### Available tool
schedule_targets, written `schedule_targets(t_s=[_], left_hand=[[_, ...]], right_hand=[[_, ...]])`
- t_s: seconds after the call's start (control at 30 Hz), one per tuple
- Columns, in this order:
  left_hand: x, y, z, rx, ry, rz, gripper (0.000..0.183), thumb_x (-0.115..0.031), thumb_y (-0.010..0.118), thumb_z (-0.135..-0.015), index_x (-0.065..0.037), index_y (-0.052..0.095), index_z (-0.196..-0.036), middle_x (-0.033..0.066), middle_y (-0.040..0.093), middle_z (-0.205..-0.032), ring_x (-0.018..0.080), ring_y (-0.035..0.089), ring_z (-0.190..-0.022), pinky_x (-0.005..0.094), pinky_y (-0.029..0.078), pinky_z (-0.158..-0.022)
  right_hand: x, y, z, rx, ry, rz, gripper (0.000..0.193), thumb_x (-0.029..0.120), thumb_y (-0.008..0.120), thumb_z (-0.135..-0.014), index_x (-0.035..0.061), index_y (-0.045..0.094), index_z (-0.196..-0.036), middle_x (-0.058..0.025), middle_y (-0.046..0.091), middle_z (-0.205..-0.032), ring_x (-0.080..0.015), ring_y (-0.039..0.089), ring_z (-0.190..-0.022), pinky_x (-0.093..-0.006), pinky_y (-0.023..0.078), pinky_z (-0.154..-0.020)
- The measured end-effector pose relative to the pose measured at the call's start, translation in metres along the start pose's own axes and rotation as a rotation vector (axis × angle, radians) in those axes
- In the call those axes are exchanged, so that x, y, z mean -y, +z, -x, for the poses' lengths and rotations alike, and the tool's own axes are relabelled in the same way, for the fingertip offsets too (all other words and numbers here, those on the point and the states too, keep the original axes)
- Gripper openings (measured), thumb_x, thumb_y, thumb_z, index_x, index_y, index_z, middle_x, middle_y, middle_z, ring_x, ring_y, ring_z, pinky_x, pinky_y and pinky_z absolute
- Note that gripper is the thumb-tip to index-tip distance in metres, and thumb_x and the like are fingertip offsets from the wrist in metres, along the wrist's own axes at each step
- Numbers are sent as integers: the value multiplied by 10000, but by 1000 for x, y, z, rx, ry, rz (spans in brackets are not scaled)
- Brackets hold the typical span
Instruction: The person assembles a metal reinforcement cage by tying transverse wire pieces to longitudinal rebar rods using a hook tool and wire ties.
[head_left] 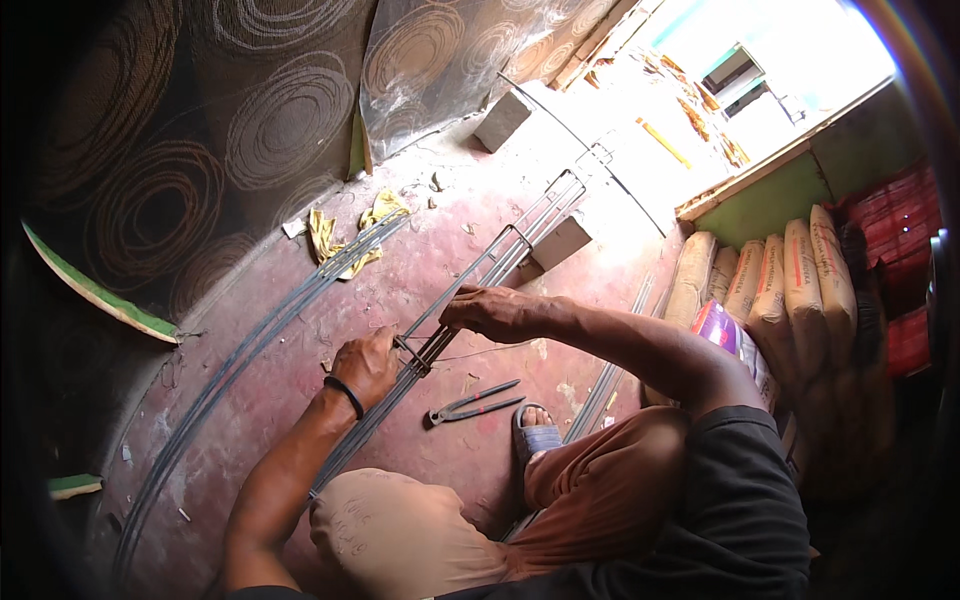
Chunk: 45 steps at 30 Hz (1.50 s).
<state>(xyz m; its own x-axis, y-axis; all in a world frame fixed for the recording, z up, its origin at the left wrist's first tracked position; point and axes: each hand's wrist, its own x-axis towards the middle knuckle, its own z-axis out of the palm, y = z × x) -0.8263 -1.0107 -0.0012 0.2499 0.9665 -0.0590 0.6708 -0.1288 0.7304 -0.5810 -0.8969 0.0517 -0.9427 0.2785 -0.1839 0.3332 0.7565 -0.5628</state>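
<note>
A long rebar cage (498, 266) of thin steel rods with rectangular stirrups runs diagonally from my lap toward the bright doorway. My left hand (368, 366), with a black band on its wrist, is closed at a stirrup (412, 357) on the cage's near part. Just beyond it, my right hand (497, 312) reaches across with its fingers pressed together on the rods. Any tie wire between those fingers is too small to make out. On the floor right of the cage lie pincers (437, 416) with their handles spread.
A concrete block (562, 241) sits by the cage's far part; another block (503, 120) stands near the wall. Loose bent rods (250, 342) lie at left beside a yellow cloth (322, 236). Paper sacks (800, 270) line the right side. More rods (607, 385) lie beyond my sandalled foot.
</note>
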Motion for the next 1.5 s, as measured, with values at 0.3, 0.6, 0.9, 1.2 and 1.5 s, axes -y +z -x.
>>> schedule_targets(t_s=[0.3,0.6,0.9,1.2,1.5], left_hand=[[-9,13,-5,-63,-123,-38,231,-63,565,-860,-20,620,-1080,215,663,-1000,403,633,-939,451,508,-806],[-41,-17,-8,94,-265,-172,437,-164,616,-876,1,541,-1274,212,622,-1168,293,621,-1076,376,499,-909],[-91,-34,-60,-121,-497,100,345,-225,530,-984,101,621,-1053,132,697,-759,158,673,-634,277,539,-569],[-73,-12,-53,-329,-668,445,351,-257,520,-976,60,627,-1083,168,700,-901,198,689,-815,293,532,-688],[-26,-9,-6,-24,-495,226,278,-125,564,-896,17,635,-1124,177,689,-1027,221,660,-980,334,510,-872]], right_hand=[[-14,-102,-16,181,134,-262,165,155,585,-949,40,667,-1035,-50,627,-828,-125,562,-665,-293,481,-579],[-42,-90,-51,228,71,-572,118,158,653,-895,73,711,-952,37,600,-677,-40,450,-494,-199,364,-446],[-48,-78,-65,-60,-4,-542,120,141,630,-915,56,691,-973,-17,620,-729,-127,585,-597,-284,496,-546],[-48,-57,-66,-418,-40,144,184,73,554,-889,79,703,-997,-140,678,-978,-341,661,-827,-421,529,-736],[-61,-41,-88,154,108,192,231,52,573,-870,92,721,-1043,-115,709,-987,-303,624,-1042,-387,467,-951]])
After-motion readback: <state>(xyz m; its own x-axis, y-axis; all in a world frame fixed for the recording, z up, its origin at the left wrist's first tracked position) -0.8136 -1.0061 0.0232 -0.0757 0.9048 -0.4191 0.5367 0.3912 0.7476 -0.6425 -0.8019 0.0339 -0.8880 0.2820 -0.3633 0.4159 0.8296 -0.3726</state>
